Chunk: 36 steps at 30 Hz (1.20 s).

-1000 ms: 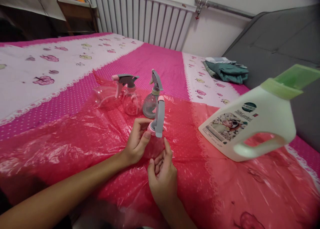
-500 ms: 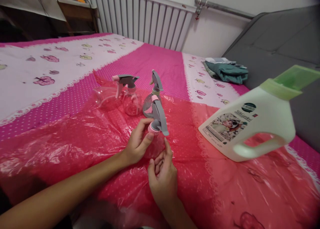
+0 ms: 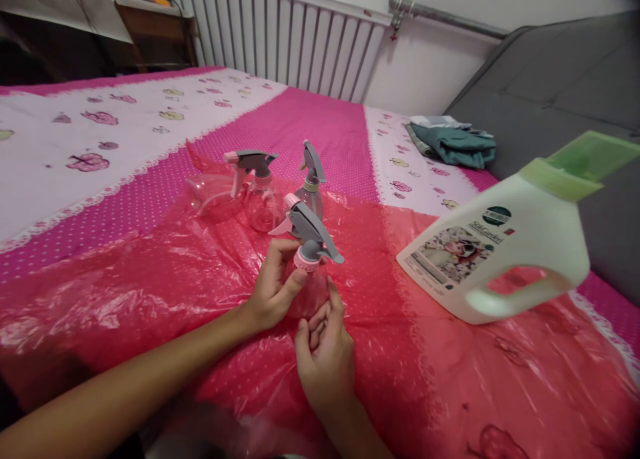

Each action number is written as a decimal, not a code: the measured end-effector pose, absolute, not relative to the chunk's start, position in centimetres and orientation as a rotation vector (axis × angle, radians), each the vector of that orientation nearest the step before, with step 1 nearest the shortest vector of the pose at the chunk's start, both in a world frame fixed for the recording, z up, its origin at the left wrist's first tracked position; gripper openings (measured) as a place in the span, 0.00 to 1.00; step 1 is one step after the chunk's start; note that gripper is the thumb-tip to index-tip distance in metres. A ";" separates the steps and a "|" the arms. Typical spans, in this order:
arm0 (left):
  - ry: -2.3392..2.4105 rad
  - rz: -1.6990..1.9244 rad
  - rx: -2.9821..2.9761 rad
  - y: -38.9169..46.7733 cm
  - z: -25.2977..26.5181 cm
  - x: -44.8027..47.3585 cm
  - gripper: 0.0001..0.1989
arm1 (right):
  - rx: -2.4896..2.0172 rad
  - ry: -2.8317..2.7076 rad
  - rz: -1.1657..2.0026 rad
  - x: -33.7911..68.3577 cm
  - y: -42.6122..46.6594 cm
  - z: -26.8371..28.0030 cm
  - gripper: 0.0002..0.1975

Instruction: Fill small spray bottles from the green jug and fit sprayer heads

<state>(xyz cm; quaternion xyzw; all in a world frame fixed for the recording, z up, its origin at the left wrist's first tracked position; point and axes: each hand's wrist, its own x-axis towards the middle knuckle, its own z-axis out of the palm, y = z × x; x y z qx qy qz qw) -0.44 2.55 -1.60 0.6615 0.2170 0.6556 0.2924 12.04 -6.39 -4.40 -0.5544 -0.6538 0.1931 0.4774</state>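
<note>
Bottle (image 3: 306, 292) | between both hands' grip | trigger (image 3: 306, 231) above, apparently leftward

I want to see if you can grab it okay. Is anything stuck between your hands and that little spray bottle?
Nothing visible is. The left hand grips the pink collar of the clear spray bottle, and the right hand touches its body from below. The other spray bottles stand apart, farther back.

The spray head (image 3: 306, 231) has turned on its bottle (image 3: 307, 292): its nozzle, earlier pointing up, now points left. The left hand's (image 3: 273, 287) fingers (image 3: 293, 280) turned it.
</note>
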 end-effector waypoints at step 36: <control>0.680 1.625 1.651 2.3 -2.9 -1.1 0.17 | -1.341 -1.631 0.377 12.0 -6.3 -4.7 0.37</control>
